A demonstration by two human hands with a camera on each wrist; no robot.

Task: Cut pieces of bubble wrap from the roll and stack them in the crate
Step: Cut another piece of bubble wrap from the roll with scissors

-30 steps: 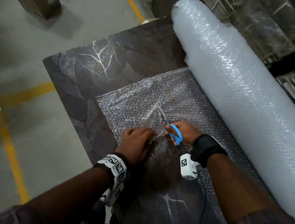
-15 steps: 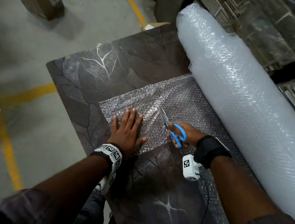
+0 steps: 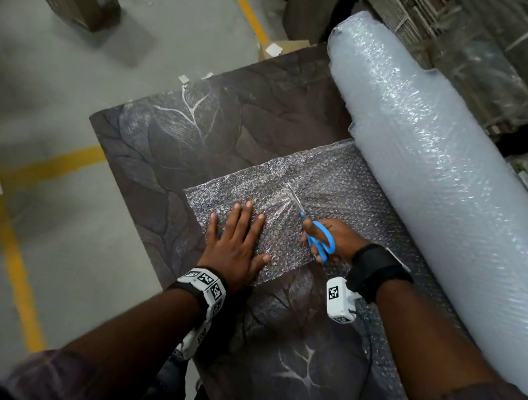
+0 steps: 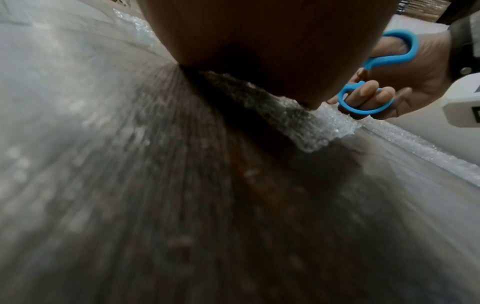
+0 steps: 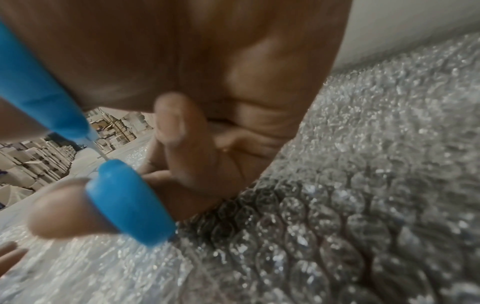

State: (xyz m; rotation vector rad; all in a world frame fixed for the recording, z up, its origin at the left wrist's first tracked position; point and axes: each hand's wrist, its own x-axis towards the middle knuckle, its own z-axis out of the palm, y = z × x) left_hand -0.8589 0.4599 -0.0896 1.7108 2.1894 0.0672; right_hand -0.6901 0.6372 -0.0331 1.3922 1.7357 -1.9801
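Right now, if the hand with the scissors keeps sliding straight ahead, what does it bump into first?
The right hand points its scissors along the bubble wrap sheet, so probably only more sheet, then bare table. The roll lies alongside.

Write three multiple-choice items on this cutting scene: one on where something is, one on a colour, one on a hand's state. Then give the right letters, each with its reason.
1. Where does the big bubble wrap roll lie?
A. on the floor
B. along the table's right side
C. under the left hand

2. What colour are the handles of the scissors?
A. red
B. black
C. blue

3. What is the left hand doing?
A. pressing flat on the bubble wrap sheet
B. holding the scissors
C. hanging off the table

Answers: 1 B, the roll runs along the table beside the right arm. 2 C, blue loops show round the fingers of the right hand. 3 A, its fingers lie spread and straight on the sheet.
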